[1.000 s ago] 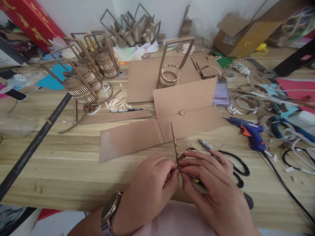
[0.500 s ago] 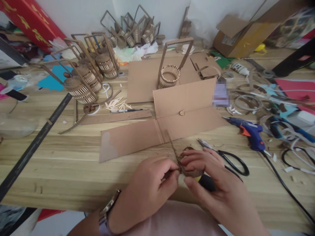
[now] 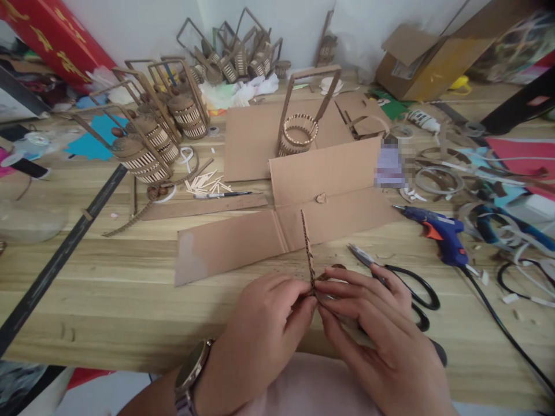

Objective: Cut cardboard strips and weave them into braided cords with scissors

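A thin cardboard strip [image 3: 307, 241], its corrugated edge showing, points away from me over the folded cardboard. My left hand [image 3: 273, 323] wears a watch and pinches the strip's near end between thumb and fingers. Against the same end, my right hand [image 3: 373, 329] presses its thumb and fingertips together. A curled brown piece shows partly behind the right fingers; most of it is hidden. Scissors [image 3: 416, 284] with black handles lie just beyond my right hand, partly covered by it.
Folded cardboard [image 3: 229, 242] lies ahead, with a slatted basket [image 3: 299, 136] behind it. A blue glue gun [image 3: 437, 231] rests at right, its cord running toward me. Several lidded baskets [image 3: 143, 156] stand at left, near loose sticks [image 3: 206, 184]. An open carton [image 3: 433, 63] is at back right.
The strip stands straighter and shows more clearly. My right hand has shifted down and right, its fingers closing in against the strip. More of the scissors' handles shows.
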`<state>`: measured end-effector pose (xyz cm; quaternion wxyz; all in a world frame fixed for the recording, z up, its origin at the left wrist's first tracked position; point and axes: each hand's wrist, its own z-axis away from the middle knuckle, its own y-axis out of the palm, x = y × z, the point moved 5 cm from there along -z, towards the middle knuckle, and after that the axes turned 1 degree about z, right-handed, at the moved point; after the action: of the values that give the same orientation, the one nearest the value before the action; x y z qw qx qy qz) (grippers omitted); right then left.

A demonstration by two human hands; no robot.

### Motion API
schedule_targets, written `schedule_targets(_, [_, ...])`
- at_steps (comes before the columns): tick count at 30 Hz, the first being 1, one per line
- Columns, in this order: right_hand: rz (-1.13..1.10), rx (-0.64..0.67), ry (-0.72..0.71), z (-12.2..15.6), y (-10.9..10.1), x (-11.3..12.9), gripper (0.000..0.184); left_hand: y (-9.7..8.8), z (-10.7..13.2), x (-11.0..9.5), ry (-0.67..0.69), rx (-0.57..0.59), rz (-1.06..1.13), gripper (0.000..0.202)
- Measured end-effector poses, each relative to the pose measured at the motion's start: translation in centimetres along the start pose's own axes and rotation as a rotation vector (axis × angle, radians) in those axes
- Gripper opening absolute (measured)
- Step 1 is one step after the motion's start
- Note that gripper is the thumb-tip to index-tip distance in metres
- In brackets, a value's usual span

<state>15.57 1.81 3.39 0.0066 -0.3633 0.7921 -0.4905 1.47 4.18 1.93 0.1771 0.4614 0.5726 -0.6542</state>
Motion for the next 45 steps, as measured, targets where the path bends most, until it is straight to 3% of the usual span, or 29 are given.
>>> schedule_targets(16, [-0.112, -0.024, 0.113, 0.1, 0.1, -0.8, 0.011, 0.4, 0.1, 0.8, -0.124, 0.014, 0.122, 0.015])
schedule_targets(22, [-0.101, -0.027, 0.146, 0.1, 0.1, -1.3, 0.004, 0.3, -0.1, 1.3, -0.252, 0.038, 0.243, 0.016])
schedule_targets(26, [0.012, -0.11, 0.284, 1.1, -1.6, -4.2, 0.032, 0.1, -0.5, 2.9, -0.493, 0.036, 0.469, 0.018])
schedule_targets(28, [0.132, -0.109, 0.395, 2.6, -2.3, -6.9, 0.033, 0.2, -0.7, 3.7, -0.597, 0.031, 0.629, 0.02])
schedule_targets(32, [0.275, 0.236, 0.393, 6.5, -0.8, -12.0, 0.036, 0.6, -1.2, 4.5, -0.634, 0.018, 0.918, 0.023])
schedule_targets(34, [0.348, 0.3, 0.395, 8.3, -0.3, -13.8, 0.036, 0.8, -1.2, 4.6, -0.625, 0.021, 0.993, 0.025])
schedule_targets(37, [0.35, 0.284, 0.354, 9.2, -0.1, -14.9, 0.035, 1.0, -1.3, 4.8, -0.622, 0.009, 1.049, 0.027])
schedule_targets(41, [0.292, 0.26, 0.311, 8.5, -0.6, -15.2, 0.032, 1.1, -1.3, 4.8, -0.639, 0.009, 1.077, 0.027])
schedule_targets(45, [0.202, 0.331, 0.347, 7.8, -0.9, -15.5, 0.032, 1.1, -1.2, 4.9, -0.648, 0.004, 1.089, 0.026])
